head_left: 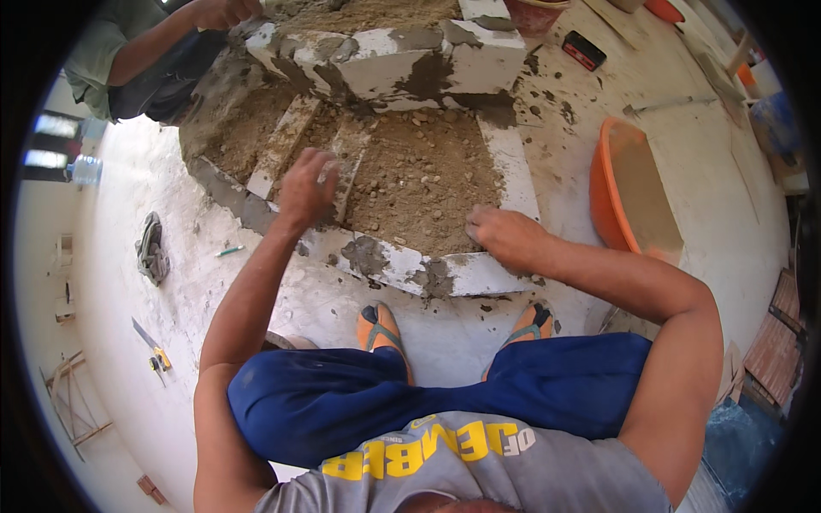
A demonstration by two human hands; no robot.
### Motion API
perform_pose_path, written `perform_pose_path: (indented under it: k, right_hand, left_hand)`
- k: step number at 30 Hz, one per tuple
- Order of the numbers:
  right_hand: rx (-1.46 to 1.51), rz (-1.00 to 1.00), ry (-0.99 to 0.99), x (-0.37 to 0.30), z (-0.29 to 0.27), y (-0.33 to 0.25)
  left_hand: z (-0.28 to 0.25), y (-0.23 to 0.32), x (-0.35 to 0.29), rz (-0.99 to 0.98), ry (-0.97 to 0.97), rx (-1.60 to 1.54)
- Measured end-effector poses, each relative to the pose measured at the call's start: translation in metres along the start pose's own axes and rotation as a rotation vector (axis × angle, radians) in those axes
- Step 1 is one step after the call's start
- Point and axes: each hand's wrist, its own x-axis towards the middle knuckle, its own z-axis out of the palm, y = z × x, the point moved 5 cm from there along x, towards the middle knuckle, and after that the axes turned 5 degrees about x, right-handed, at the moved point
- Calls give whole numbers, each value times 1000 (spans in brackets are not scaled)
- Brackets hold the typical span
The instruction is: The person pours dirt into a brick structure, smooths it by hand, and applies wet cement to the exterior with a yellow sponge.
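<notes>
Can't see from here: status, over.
Left hand by block strip; right hand at block frame, near-right corner. Mortar on frame, soil inside. Orange basin right of frame.

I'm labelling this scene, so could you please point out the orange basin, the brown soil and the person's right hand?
Orange basin (pixel 600 185): head view, its outer wall.
Brown soil (pixel 419 175): head view, its middle.
Right hand (pixel 506 238): head view, its back.
</notes>
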Motion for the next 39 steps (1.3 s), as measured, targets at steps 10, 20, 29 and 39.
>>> perform_pose_path:
  k: [10, 20, 29, 39]
  right_hand:
    - [-37, -43, -167, 23, -4, -9]
    - [-64, -144, -253, 62, -19, 7]
    - [-193, 7, 86, 80, -26, 17]
    - [-238, 105, -196, 102, -42, 8]
  left_hand:
    - [48, 49, -12, 262, -515, -172]
    - [69, 46, -6, 476, -609, 48]
    - [53, 60, 8, 222, -521, 4]
    - [76, 60, -8, 322, -450, 65]
